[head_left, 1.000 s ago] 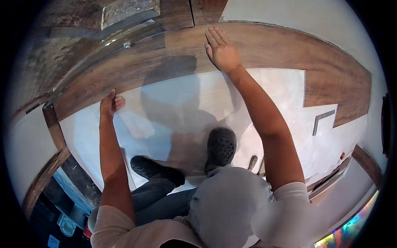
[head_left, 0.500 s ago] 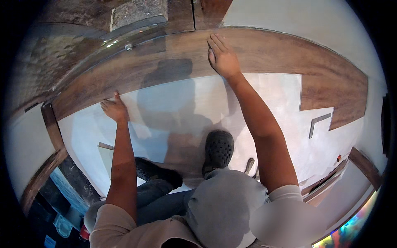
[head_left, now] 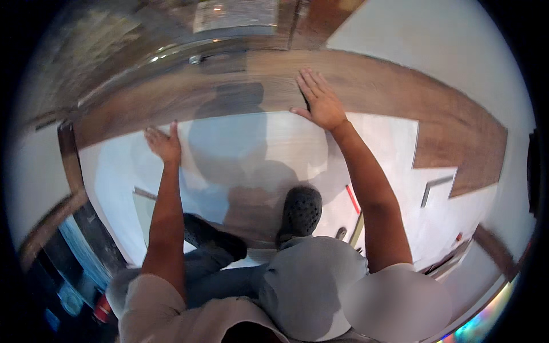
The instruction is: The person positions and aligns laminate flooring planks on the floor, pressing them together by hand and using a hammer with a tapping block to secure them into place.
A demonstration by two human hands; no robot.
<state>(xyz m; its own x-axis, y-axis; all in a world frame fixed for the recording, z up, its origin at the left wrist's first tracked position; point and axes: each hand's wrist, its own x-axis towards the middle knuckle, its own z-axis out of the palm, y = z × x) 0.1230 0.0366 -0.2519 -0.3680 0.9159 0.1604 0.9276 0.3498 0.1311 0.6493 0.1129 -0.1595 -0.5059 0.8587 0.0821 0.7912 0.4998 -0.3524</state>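
Brown wood-look planks (head_left: 394,88) formed a long row ahead of you, curved by the lens and stepping toward you at its right end. Your right hand (head_left: 321,106) was palm down over the middle of the row, empty, fingers straight and thumb spread wide toward the row's near edge. Your left hand (head_left: 164,146) was empty too, opened wide with the thumb apart, at the near edge of the row's left part; blur hid whether its fingertips touched. On the row's near side spread a white surface (head_left: 377,143), with your shadow (head_left: 229,143) across it and onto the planks. A metal square (head_left: 434,187) lay just beside the row's stepped end. Farther from the row lay a thin red stick (head_left: 352,198), and your dark, holed shoes (head_left: 302,211) stood well short of the planks.
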